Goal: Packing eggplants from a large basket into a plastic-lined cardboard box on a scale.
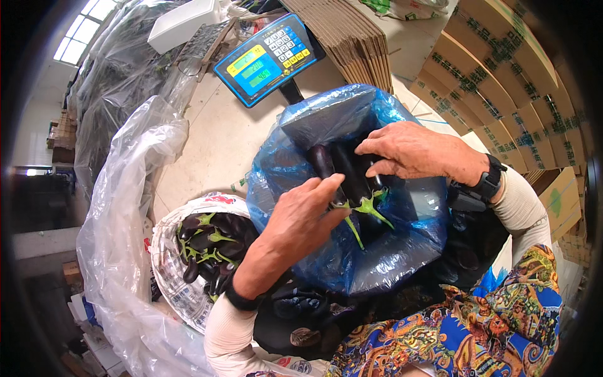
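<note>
Several dark purple eggplants (347, 169) with green stems lie side by side inside a container lined with a blue plastic bag (278, 165). My left hand (301, 217) is over the bag's left part, its thumb and fingers around the stem end of the leftmost eggplant; whether it grips it is not plain. My right hand (412, 151) reaches over the bag from the right, fingers apart and curved above the rightmost eggplant, its fingertips near or touching it. The container under the bag is mostly hidden.
A woven sack (162, 264) holding more eggplants (212, 240) stands at the left. Beyond the bag are a digital scale display (268, 59) and flattened cardboard (348, 37). Printed cartons (509, 85) are stacked at the right. Clear plastic sheeting (113, 226) runs along the left.
</note>
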{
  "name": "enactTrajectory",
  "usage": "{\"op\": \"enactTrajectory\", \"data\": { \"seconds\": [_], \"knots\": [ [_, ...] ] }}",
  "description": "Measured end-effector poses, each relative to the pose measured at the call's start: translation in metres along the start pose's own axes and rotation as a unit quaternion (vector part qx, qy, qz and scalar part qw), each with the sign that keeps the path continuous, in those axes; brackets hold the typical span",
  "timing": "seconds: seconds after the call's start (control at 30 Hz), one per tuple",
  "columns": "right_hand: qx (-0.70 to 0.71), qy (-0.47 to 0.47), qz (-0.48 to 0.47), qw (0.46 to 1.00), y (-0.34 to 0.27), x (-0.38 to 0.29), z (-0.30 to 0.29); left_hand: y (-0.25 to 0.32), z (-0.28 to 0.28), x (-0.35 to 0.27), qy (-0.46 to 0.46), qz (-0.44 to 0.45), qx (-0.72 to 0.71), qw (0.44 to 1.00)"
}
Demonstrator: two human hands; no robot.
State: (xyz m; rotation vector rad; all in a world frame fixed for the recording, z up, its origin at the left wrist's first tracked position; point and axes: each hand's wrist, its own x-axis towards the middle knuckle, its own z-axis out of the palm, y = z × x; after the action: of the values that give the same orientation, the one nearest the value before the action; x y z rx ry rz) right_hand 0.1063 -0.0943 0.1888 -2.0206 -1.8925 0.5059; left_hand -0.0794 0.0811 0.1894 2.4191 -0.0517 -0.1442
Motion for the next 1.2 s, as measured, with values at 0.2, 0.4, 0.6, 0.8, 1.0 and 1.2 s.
{"op": "enactTrajectory", "data": {
  "seconds": [0.2,0.4,0.6,0.8,1.0,1.2],
  "knots": [
    [-0.055,-0.055,0.028,0.997,0.002,-0.013,-0.002,-0.038,-0.028,-0.046,-0.018,-0.159,-0.425,0.891],
    [-0.078,-0.061,0.001,0.995,-0.007,-0.011,-0.001,-0.098,-0.008,-0.102,0.217,-0.258,-0.543,0.769],
    [-0.092,-0.164,0.052,0.981,-0.006,-0.012,0.008,-0.142,0.054,-0.153,0.268,-0.372,-0.504,0.732],
    [-0.12,-0.225,0.049,0.966,-0.007,-0.009,0.021,-0.175,0.116,-0.215,0.342,-0.457,-0.422,0.704],
    [-0.149,-0.235,0.036,0.96,-0.006,-0.01,0.027,-0.195,0.155,-0.247,0.386,-0.532,-0.306,0.688],
    [-0.148,-0.225,0.08,0.96,-0.009,0.001,0.012,-0.192,0.165,-0.239,0.413,-0.519,-0.14,0.735]
  ]
}}
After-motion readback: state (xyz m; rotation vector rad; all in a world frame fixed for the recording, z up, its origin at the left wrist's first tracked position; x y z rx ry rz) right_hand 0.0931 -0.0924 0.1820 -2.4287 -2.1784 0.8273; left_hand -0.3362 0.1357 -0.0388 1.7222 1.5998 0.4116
